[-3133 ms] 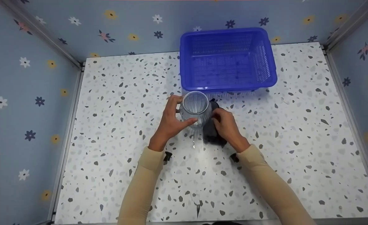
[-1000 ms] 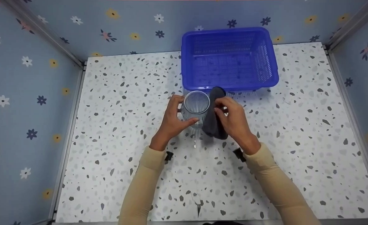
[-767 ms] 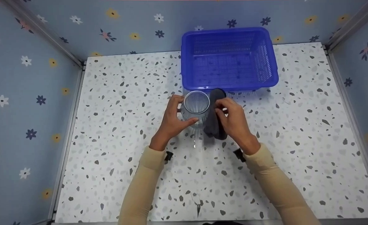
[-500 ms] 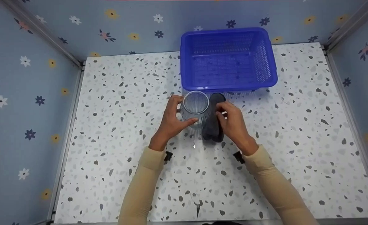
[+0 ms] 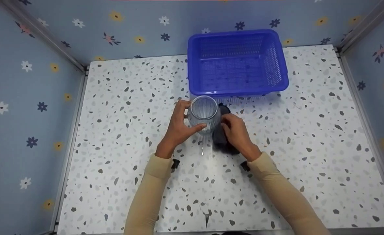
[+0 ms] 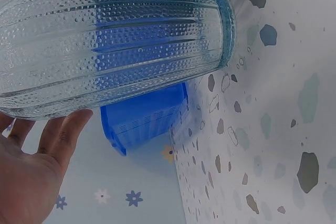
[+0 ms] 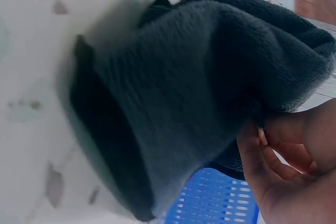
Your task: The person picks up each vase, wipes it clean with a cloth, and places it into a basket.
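- The left hand (image 5: pixel 178 129) gripped the ribbed glass vase (image 5: pixel 205 112) — its fingers were curled round the left side and the thumb was on the near side.
- The right hand (image 5: pixel 236 132) pinched a dark grey cloth (image 5: pixel 220 138) and pressed it on the vase's right side.
- The vase stood upright on the speckled table (image 5: pixel 120 130), between both hands.
- A blue basket (image 5: pixel 237 62) was just beyond the fingertips.
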Tool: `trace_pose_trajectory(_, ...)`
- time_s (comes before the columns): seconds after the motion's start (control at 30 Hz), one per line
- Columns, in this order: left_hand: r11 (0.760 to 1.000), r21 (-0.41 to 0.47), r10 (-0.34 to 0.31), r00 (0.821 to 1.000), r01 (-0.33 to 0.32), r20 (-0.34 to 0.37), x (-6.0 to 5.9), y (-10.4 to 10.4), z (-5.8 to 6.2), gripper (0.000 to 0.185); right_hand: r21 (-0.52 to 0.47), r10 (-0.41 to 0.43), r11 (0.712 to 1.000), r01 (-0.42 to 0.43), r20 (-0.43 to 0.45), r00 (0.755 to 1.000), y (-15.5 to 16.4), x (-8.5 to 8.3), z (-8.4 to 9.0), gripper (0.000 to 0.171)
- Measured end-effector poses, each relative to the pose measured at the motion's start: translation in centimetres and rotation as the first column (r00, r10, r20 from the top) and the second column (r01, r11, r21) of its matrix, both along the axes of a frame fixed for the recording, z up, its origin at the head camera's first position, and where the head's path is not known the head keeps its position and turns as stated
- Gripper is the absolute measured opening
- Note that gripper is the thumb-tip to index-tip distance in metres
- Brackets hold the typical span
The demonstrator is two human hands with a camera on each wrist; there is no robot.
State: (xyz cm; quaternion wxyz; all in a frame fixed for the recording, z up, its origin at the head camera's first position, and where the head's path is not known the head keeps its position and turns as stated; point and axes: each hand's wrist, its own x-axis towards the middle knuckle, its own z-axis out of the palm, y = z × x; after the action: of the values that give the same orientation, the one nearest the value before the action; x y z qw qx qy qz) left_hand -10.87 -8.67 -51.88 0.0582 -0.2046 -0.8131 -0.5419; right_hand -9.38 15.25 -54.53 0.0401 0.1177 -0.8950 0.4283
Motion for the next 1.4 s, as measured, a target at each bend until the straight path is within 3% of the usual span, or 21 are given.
trace_pose_trajectory(0.33,1.000,-0.003,0.002,1.000,-0.002,0.010,0.1,-0.1,0.0,0.087,0.093,0.038,0.995,-0.035,-0.034,0.999,-0.3,-0.3,-1.5,0.007)
trace_pose_trajectory(0.6,1.000,-0.008,-0.002,1.000,0.002,0.026,0.2,0.1,0.0,0.076,0.021,0.006,1.000,-0.006,0.026,1.000,0.0,-0.1,-1.2,0.010)
trace_pose_trajectory(0.8,1.000,-0.003,-0.008,0.999,0.008,0.038,0.2,0.2,0.1,0.079,-0.043,-0.024,0.999,0.027,0.070,0.997,0.3,0.2,0.4,0.011)
trace_pose_trajectory(1.13,1.000,0.000,0.007,1.000,-0.007,0.014,0.1,0.2,0.0,0.089,-0.129,-0.027,0.991,0.027,-0.002,1.000,0.8,0.4,4.3,0.013)
trace_pose_trajectory(1.4,1.000,-0.003,0.013,1.000,-0.013,0.015,0.2,0.0,-0.1,0.070,-0.167,-0.038,0.986,0.025,-0.070,0.997,0.3,0.4,6.3,0.009)
